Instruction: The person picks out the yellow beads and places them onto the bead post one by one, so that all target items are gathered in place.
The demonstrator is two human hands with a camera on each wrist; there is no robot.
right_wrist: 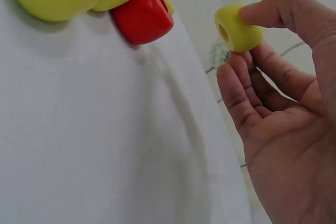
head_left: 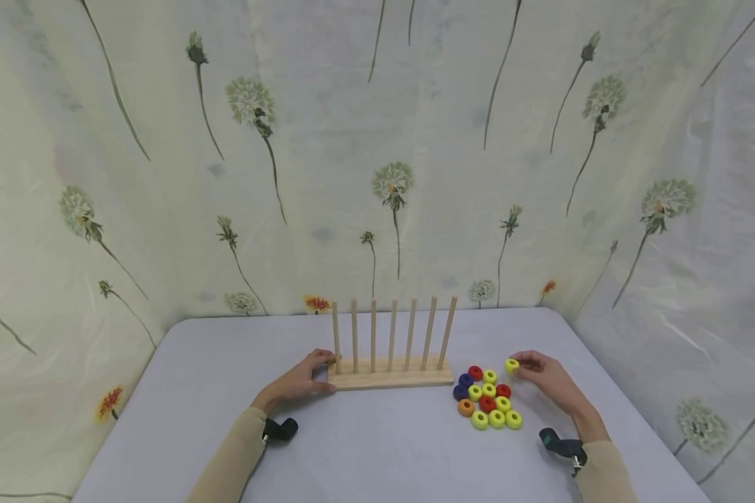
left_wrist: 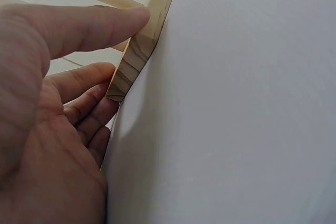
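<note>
A wooden peg rack (head_left: 390, 379) with several upright pegs, all bare, stands on the table. At its left end my left hand (head_left: 302, 374) grips the base, the thumb on the front edge and the fingers behind. The left wrist view shows that base end (left_wrist: 131, 64) between thumb and fingers. My right hand (head_left: 550, 377) pinches a yellow bead (head_left: 512, 365) with a hole through it, held above the table. In the right wrist view the thumb presses one side of this bead (right_wrist: 239, 31), fingers on the other. Left of that hand lies a group of beads (head_left: 487, 404).
The loose beads are yellow, red, blue and one orange (head_left: 465, 407), right of the rack. A white-covered table (head_left: 377, 454) bears everything. Behind it hangs a curtain (head_left: 327, 175) printed with dandelions. Dark wrist cameras (head_left: 281, 429) are strapped to both wrists.
</note>
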